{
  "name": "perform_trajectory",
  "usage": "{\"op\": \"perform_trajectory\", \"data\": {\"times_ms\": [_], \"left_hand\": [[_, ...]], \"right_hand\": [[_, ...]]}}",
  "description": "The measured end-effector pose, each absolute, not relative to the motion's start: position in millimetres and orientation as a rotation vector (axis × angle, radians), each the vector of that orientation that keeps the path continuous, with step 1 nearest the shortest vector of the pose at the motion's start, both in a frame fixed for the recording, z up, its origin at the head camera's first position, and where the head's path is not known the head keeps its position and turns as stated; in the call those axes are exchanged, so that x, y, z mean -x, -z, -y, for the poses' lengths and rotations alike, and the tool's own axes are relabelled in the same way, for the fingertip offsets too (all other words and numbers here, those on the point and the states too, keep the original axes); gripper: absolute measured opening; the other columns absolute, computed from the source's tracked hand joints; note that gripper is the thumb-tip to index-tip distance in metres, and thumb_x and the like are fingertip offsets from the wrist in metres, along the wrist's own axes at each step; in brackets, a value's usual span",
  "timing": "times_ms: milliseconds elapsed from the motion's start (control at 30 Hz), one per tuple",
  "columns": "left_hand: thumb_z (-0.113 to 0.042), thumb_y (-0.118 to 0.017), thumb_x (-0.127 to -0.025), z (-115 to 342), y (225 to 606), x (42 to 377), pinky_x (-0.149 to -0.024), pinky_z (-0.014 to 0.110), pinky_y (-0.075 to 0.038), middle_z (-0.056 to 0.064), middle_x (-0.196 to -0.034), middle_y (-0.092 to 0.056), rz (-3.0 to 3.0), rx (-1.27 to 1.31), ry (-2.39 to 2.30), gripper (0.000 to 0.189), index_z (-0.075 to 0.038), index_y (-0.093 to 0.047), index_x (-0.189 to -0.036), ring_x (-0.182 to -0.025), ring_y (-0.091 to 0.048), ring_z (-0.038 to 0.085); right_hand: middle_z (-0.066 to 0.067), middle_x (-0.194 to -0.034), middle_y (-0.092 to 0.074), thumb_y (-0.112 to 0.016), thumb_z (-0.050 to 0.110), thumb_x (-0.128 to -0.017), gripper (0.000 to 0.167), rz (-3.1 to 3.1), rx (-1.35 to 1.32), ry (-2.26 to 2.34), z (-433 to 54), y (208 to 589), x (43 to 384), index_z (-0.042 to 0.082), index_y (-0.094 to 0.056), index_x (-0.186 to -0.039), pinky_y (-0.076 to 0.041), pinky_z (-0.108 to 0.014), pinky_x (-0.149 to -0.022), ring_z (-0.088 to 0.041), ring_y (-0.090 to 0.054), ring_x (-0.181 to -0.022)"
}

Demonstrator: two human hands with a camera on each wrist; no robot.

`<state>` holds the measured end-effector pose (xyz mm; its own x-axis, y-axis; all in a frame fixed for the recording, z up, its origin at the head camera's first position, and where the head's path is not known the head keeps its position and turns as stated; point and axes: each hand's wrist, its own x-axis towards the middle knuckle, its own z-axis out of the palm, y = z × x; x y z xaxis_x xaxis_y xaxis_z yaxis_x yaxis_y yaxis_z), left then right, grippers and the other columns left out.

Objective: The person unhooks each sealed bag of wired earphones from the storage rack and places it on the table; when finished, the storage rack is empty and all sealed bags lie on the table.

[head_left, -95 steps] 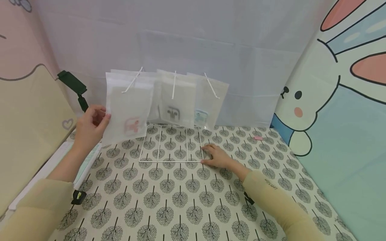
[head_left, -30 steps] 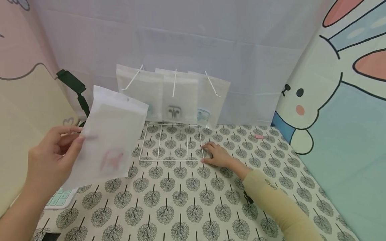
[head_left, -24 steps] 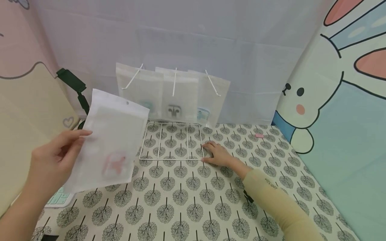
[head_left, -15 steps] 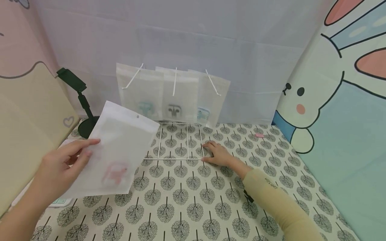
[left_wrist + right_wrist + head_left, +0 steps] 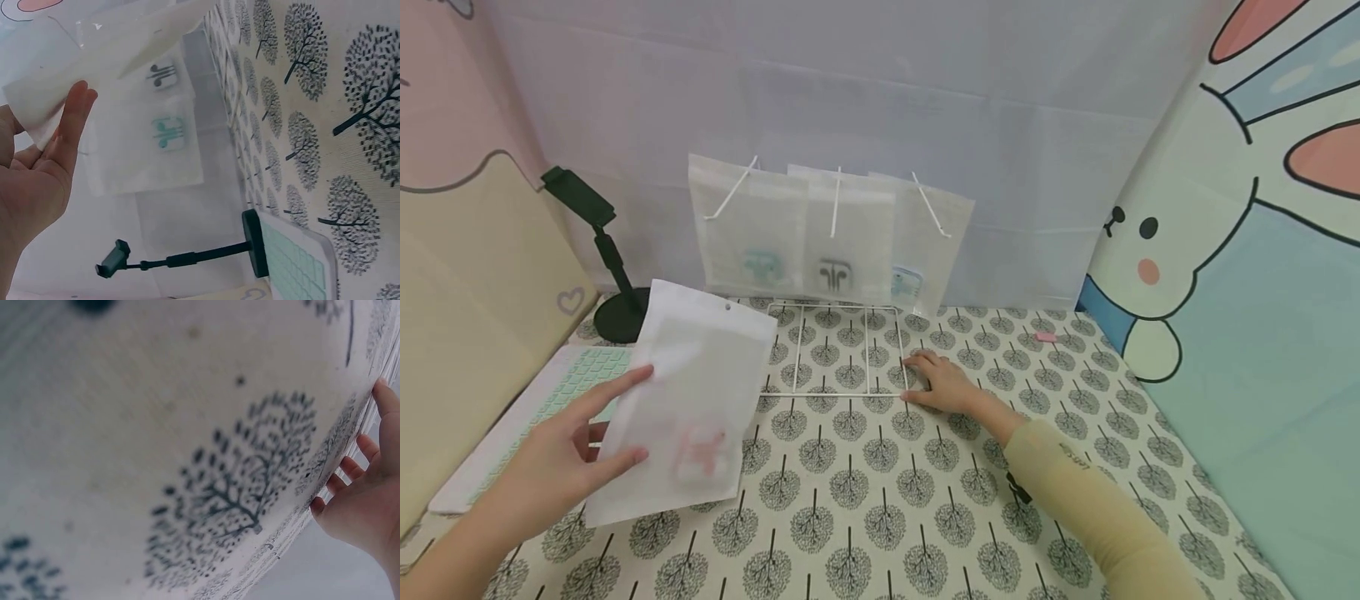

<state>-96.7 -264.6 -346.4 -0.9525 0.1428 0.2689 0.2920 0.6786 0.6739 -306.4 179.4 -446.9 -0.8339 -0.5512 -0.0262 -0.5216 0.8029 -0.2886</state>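
Note:
A frosted white bag (image 5: 700, 392) with a hole in its top strip and a red shape showing through hangs tilted above the left of the table. My left hand (image 5: 580, 446) holds its left edge, index finger and thumb spread on the front, other fingers partly hidden behind. In the left wrist view, the bag's edge (image 5: 94, 62) runs between thumb and fingers. My right hand (image 5: 942, 385) rests low at the right side of a white wire rack base (image 5: 835, 395), fingertips right at the wire. The right wrist view shows that hand (image 5: 362, 487) with fingers apart.
More frosted bags (image 5: 850, 208) hang from white rack hooks at the back, with teal, black and blue shapes inside. A mint keyboard (image 5: 550, 417) lies left, partly behind the held bag. Behind it stands a dark phone stand (image 5: 617, 275). A small pink piece (image 5: 1045, 337) lies right.
The red-marked bag has left the front of the left hook and come towards me and down. Lately my left thumb has moved away from the index finger. My right hand stays put.

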Motion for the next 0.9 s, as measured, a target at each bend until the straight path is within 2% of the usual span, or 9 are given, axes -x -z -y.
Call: {"op": "perform_trajectory", "data": {"times_ms": [133, 233, 333, 400, 500, 633, 733, 833, 900], "left_hand": [[-0.016, -0.079, -0.076, 267, 358, 96, -0.049, 0.020, -0.040, -0.010, -0.094, -0.053, 2.772, 0.279, 1.160, 0.087, -0.029, -0.032, -0.148, -0.053, -0.042, 0.004], [-0.017, -0.080, -0.076, 269, 366, 95, -0.045, 0.024, -0.034, -0.005, -0.063, -0.035, 2.812, 0.217, 1.223, 0.088, -0.029, -0.032, -0.148, -0.051, -0.035, 0.014], [-0.016, -0.078, -0.078, 272, 372, 95, -0.046, 0.024, -0.035, -0.004, -0.058, -0.033, 2.834, 0.172, 1.330, 0.087, -0.030, -0.030, -0.149, -0.052, -0.037, 0.016], [-0.014, -0.076, -0.079, 275, 376, 94, -0.046, 0.026, -0.038, -0.005, -0.065, -0.038, 2.829, 0.153, 1.452, 0.087, -0.030, -0.028, -0.149, -0.055, -0.041, 0.015], [-0.014, -0.075, -0.080, 278, 384, 94, -0.057, 0.024, -0.051, -0.010, -0.101, -0.049, 2.828, 0.125, 1.615, 0.087, -0.030, -0.026, -0.150, -0.073, -0.051, 0.005], [-0.016, -0.076, -0.079, 285, 394, 95, -0.063, 0.025, -0.054, -0.008, -0.139, -0.032, 2.859, 0.128, 1.636, 0.087, -0.028, -0.026, -0.150, -0.092, -0.053, 0.005], [-0.020, -0.078, -0.076, 292, 403, 98, -0.070, 0.010, -0.048, 0.002, -0.145, -0.032, 2.897, 0.229, 1.446, 0.088, -0.026, -0.030, -0.149, -0.106, -0.049, -0.003], [-0.020, -0.080, -0.074, 296, 408, 99, -0.083, 0.021, -0.051, -0.002, -0.147, -0.029, 2.898, 0.351, 1.289, 0.088, -0.020, -0.032, -0.148, -0.125, -0.045, 0.010], [-0.019, -0.081, -0.072, 299, 411, 100, -0.079, 0.025, -0.054, -0.010, -0.142, -0.031, 2.890, 0.407, 1.206, 0.088, -0.019, -0.035, -0.147, -0.120, -0.050, 0.009]], "right_hand": [[-0.018, -0.149, -0.031, -0.060, 0.047, -0.089, 0.068, -2.875, 0.853, 0.413, -179, 447, 306, 0.011, -0.041, -0.142, -0.032, -0.059, -0.105, -0.044, -0.039, -0.128], [-0.019, -0.149, -0.031, -0.061, 0.047, -0.089, 0.068, -2.874, 0.852, 0.414, -179, 446, 305, 0.011, -0.041, -0.142, -0.031, -0.059, -0.106, -0.044, -0.039, -0.128], [-0.019, -0.149, -0.031, -0.061, 0.046, -0.088, 0.068, -2.876, 0.845, 0.412, -178, 446, 306, 0.011, -0.041, -0.142, -0.031, -0.059, -0.106, -0.044, -0.039, -0.128], [-0.019, -0.149, -0.031, -0.062, 0.046, -0.088, 0.068, -2.878, 0.842, 0.413, -178, 446, 306, 0.011, -0.041, -0.142, -0.031, -0.059, -0.105, -0.044, -0.039, -0.128], [-0.019, -0.150, -0.030, -0.061, 0.047, -0.088, 0.068, -2.875, 0.837, 0.405, -178, 446, 306, 0.011, -0.040, -0.142, -0.030, -0.059, -0.106, -0.044, -0.038, -0.129], [-0.019, -0.149, -0.031, -0.061, 0.047, -0.088, 0.068, -2.876, 0.841, 0.415, -179, 446, 306, 0.010, -0.041, -0.142, -0.031, -0.060, -0.105, -0.044, -0.038, -0.128], [-0.018, -0.150, -0.030, -0.061, 0.048, -0.088, 0.069, -2.880, 0.840, 0.422, -179, 446, 306, 0.011, -0.041, -0.142, -0.031, -0.061, -0.104, -0.044, -0.038, -0.129], [-0.016, -0.151, -0.029, -0.061, 0.049, -0.088, 0.070, -2.875, 0.833, 0.429, -179, 447, 307, 0.012, -0.040, -0.143, -0.031, -0.061, -0.104, -0.043, -0.037, -0.130], [-0.016, -0.151, -0.029, -0.060, 0.049, -0.088, 0.070, -2.874, 0.834, 0.429, -179, 447, 307, 0.012, -0.040, -0.143, -0.031, -0.061, -0.104, -0.043, -0.037, -0.130]]}}
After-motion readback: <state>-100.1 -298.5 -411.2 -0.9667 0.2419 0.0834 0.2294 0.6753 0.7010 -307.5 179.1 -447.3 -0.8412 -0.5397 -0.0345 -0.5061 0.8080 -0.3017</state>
